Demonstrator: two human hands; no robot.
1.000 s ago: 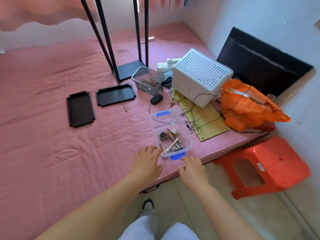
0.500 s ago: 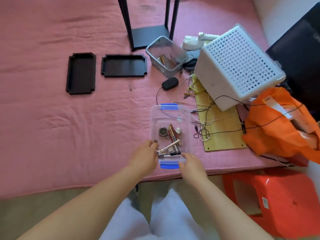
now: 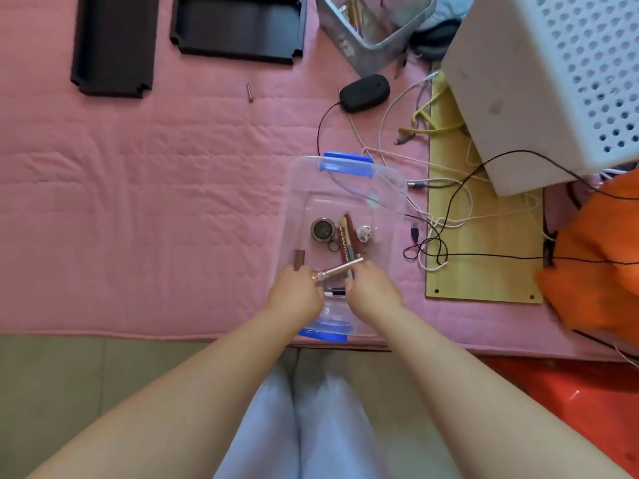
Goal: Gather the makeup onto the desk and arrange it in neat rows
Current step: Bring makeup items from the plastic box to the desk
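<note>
A clear plastic box (image 3: pixel 294 188) with blue clips sits near the front edge of the pink bed. Inside lie a round compact (image 3: pixel 323 229), a brown pencil (image 3: pixel 346 236), a small silver piece (image 3: pixel 363 233), a black-and-white tube (image 3: pixel 336 292) and a metallic tube (image 3: pixel 340 269). My left hand (image 3: pixel 295 293) pinches the metallic tube's left end. My right hand (image 3: pixel 371 288) curls its fingertips round the tube's right end, over a dark pencil. A short brown lipstick (image 3: pixel 298 259) stands at the box's left wall, just beyond my left fingers.
Two black trays (image 3: pixel 114 43) (image 3: pixel 238 25) lie at the back left. A grey bin (image 3: pixel 373 29), a black mouse (image 3: pixel 364 93), tangled cables (image 3: pixel 449 202), a yellow board (image 3: pixel 484 257), a white perforated crate (image 3: pixel 553 81) and an orange bag (image 3: pixel 594 264) crowd the right. A red stool (image 3: pixel 570 402) stands on the floor.
The view has tipped down and moved closer. Both hands have left the box's near sides and reached inside it, onto the metallic tube.
</note>
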